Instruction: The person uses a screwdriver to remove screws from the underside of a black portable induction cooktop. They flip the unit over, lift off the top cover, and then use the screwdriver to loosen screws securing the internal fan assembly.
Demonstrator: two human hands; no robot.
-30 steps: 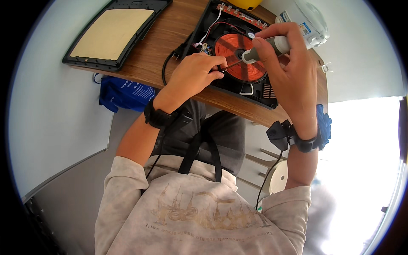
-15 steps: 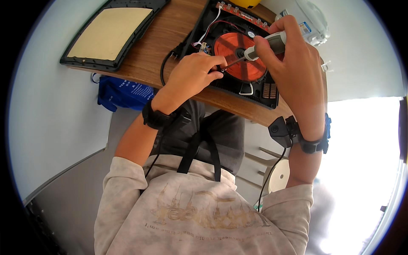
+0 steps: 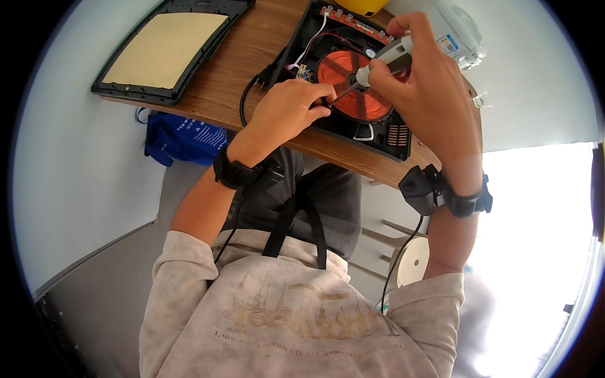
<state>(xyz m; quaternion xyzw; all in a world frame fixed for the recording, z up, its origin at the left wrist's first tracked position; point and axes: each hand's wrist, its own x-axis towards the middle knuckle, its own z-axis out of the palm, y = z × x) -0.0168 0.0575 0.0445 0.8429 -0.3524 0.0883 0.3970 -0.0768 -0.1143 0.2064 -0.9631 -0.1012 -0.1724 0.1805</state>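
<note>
An opened induction cooker base (image 3: pixel 378 143) lies on the wooden table, its round orange-red coil (image 3: pixel 373 108) exposed. My right hand (image 3: pixel 435 94) is wrapped round the grey-and-white handle of a screwdriver (image 3: pixel 398 55), held slanting over the coil. The shaft slopes down to the coil's near left edge, where its tip meets my left fingers. My left hand (image 3: pixel 283 110) is closed in a pinch there, at a small dark part mostly hidden by the fingers. White and red wires and a red circuit strip (image 3: pixel 359 24) show inside the base's far side.
A black-framed panel with a cream sheet (image 3: pixel 167 50) lies at the table's left. A black power cord (image 3: pixel 243 104) curves beside the base. Something yellow (image 3: pixel 362 5) and a clear plastic container (image 3: pixel 463 38) stand at the back. A blue bag (image 3: pixel 183 135) hangs below the table edge.
My right hand and the screwdriver's handle have shifted slightly left and away from me, while the tip stays near the same place. My left hand keeps its pinch there.
</note>
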